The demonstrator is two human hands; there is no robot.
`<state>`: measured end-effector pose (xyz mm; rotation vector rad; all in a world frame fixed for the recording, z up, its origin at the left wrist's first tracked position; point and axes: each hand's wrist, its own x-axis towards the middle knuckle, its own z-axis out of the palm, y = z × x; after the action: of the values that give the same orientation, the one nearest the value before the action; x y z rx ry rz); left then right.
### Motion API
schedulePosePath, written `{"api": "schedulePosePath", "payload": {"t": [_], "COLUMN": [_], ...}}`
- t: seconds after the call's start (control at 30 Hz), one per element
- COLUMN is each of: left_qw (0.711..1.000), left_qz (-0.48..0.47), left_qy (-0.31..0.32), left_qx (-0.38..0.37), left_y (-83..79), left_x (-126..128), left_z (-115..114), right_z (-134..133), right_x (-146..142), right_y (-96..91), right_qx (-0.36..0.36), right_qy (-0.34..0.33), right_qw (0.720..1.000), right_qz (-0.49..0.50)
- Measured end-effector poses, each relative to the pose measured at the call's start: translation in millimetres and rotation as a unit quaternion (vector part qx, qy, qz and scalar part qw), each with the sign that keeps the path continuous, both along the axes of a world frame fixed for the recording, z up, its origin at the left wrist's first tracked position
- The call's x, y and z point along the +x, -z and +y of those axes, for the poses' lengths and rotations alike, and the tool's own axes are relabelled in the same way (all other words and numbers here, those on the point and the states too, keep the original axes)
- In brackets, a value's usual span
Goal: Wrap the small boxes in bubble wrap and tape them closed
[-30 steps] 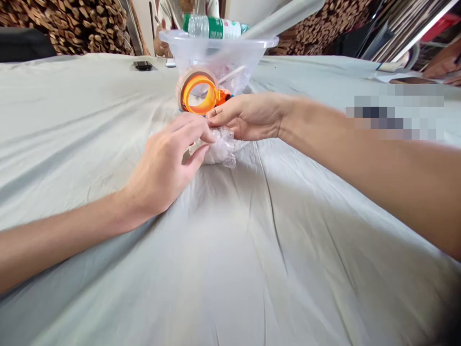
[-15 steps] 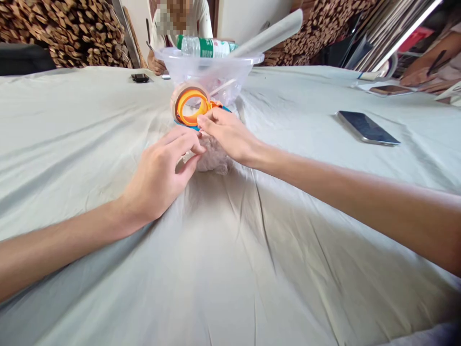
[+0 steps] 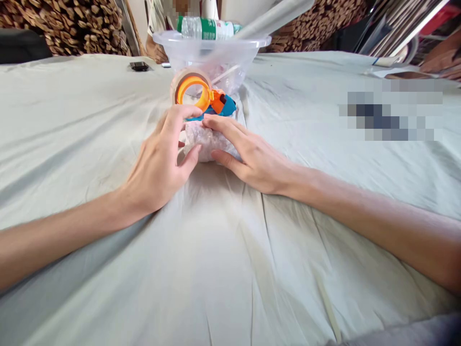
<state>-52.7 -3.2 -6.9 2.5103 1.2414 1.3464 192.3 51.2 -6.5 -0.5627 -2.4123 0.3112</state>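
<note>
A bundle in clear bubble wrap [image 3: 207,139] lies on the cloth between my hands. My left hand [image 3: 158,158] curves round its left end, thumb in front and fingers behind. Across the right end rests my right hand [image 3: 252,154], fingertips on top and thumb at the near side. What the wrap contains cannot be made out. Just behind the bundle stands an orange and blue tape dispenser [image 3: 218,103] with a roll of tape [image 3: 176,86] on it. My left fingertips partly cover the dispenser's lower blue edge.
A clear plastic basin [image 3: 209,53] behind the dispenser holds a green-labelled bottle [image 3: 209,29] and a long pale roll [image 3: 277,19]. A small black object [image 3: 139,66] lies back left. A pixelated dark patch covers the right side. People's hands [image 3: 156,50] show at the far edge.
My right hand has moved from beside the tape dispenser down and nearer, onto the bundle's right end. My left fingers have opened from a near pinch to spread round its left end.
</note>
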Motion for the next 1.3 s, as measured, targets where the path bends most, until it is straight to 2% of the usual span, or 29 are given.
{"api": "schedulePosePath", "payload": {"t": [0.4,0.53,0.63,0.77,0.93,1.17,1.3], "left_qw": [0.999,1.0,0.997,0.999,0.999,0.999,0.999], "left_qz": [0.013,0.011,0.029,0.016,-0.003,0.012,0.022], "left_qy": [-0.003,0.008,0.017,0.021,0.024,0.041,0.048], "left_qx": [-0.037,0.023,0.062,0.033,-0.022,0.002,0.004], "left_y": [-0.9,3.6,3.5,3.1,9.1,10.4,11.1], "left_x": [-1.6,-3.1,-1.6,0.4,-3.2,-7.5,-12.8], "left_z": [2.2,5.1,2.9,0.7,6.6,8.4,13.3], "right_z": [8.5,-0.4,-1.0,3.1,8.5,5.9,0.1], "right_x": [-3.1,-7.5,-10.3,-11.8,-13.4,-14.9,-15.2], "right_y": [-1.0,-5.3,-5.5,-2.6,0.8,-1.9,-5.7], "right_qx": [0.03,-0.003,0.012,0.044,0.008,-0.017,-0.019], "right_qy": [-0.018,0.013,0.011,0.01,0.011,-0.029,-0.012], "right_qw": [0.998,0.996,0.996,0.995,0.996,0.995,0.995], "right_qz": [0.046,0.087,0.092,0.088,0.089,0.096,0.096]}}
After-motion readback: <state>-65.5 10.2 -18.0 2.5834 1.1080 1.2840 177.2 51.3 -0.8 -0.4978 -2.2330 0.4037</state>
